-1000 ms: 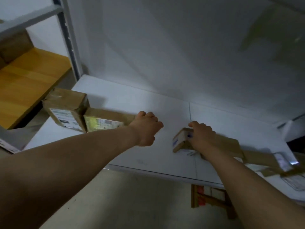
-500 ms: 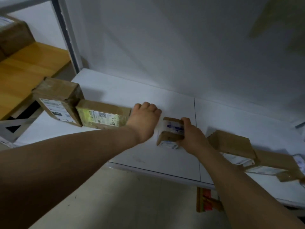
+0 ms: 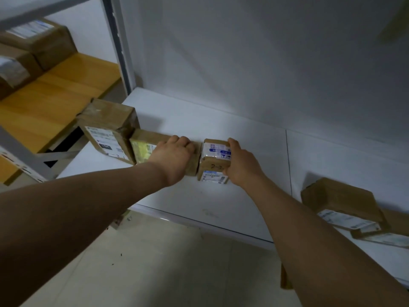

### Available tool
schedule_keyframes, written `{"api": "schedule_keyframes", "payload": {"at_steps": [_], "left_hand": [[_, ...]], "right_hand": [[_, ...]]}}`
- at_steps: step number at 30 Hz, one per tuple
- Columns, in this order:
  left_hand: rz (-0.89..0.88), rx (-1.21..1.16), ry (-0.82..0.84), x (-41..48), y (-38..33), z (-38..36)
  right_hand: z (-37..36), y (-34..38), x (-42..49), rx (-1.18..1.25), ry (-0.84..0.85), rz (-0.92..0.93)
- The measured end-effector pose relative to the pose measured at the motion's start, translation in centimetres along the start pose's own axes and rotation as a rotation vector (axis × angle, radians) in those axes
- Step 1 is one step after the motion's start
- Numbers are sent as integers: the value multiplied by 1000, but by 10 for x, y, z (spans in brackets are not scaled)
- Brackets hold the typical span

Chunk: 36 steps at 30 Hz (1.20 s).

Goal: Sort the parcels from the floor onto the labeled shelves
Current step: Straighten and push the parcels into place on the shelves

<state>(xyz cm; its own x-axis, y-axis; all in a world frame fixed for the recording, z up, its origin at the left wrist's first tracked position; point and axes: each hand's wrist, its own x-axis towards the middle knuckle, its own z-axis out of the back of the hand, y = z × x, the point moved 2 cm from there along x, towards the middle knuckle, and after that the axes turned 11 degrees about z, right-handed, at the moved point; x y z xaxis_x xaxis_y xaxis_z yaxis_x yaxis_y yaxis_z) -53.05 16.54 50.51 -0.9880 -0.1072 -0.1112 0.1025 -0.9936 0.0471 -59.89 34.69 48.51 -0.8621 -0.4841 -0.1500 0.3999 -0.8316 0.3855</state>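
Observation:
On the white shelf [image 3: 221,202] stands a small brown parcel [image 3: 213,160] with blue-and-white labels, and my right hand [image 3: 240,165] grips its right side. It sits right beside a flat parcel with a yellow label [image 3: 142,147]. My left hand [image 3: 174,156] rests on that flat parcel with its fingers curled over the far top edge. A bigger brown box [image 3: 108,127] with a white label leans against the flat parcel's left end.
More brown parcels [image 3: 345,204] lie at the shelf's right end. A grey upright post [image 3: 119,45] separates this shelf from a wooden shelf [image 3: 55,96] holding taped boxes [image 3: 33,47]. Pale floor [image 3: 166,267] lies below the shelf's front edge.
My right hand slid the small parcel leftward along the shelf until it met the flat parcel. My left hand moved onto the flat parcel's top.

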Motion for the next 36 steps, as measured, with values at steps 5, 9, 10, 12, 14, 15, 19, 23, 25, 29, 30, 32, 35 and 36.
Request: {"api": "schedule_keyframes", "payload": {"at_steps": [5, 9, 10, 12, 14, 15, 19, 23, 25, 29, 30, 32, 35, 36], "left_hand": [[23, 17, 23, -2, -4, 3], [-6, 45, -43, -4, -25, 15], [-38, 46, -51, -4, -36, 18], [-116, 58, -51, -4, -64, 23], [-194, 60, -48, -4, -99, 28], [-235, 55, -46, -4, -118, 30], [-390, 22, -53, -4, -190, 29], [-477, -58, -23, 2, -262, 29], [-472, -104, 11, 8, -291, 29], [-478, -103, 35, 25, -335, 20], [-484, -89, 31, 29, -343, 16], [-487, -57, 21, 38, -356, 7], [-459, -8, 36, 50, -370, -6], [-441, 8, 58, 52, -373, -9]], "right_hand": [[3, 7, -12, 24, 45, -26], [12, -6, -34, 4, -24, -61], [16, -14, -42, -2, -41, -71], [25, -33, -62, 12, -81, -111], [38, -58, -84, -8, -134, -171], [45, -71, -96, -43, -156, -209], [73, -126, -137, -87, -234, -383], [93, -183, -174, -165, -281, -536], [96, -206, -188, -195, -264, -583], [91, -239, -199, -148, -191, -568], [87, -244, -200, -138, -188, -552], [81, -253, -202, -130, -225, -516], [78, -261, -200, -180, -294, -470], [77, -262, -199, -220, -300, -456]]}}
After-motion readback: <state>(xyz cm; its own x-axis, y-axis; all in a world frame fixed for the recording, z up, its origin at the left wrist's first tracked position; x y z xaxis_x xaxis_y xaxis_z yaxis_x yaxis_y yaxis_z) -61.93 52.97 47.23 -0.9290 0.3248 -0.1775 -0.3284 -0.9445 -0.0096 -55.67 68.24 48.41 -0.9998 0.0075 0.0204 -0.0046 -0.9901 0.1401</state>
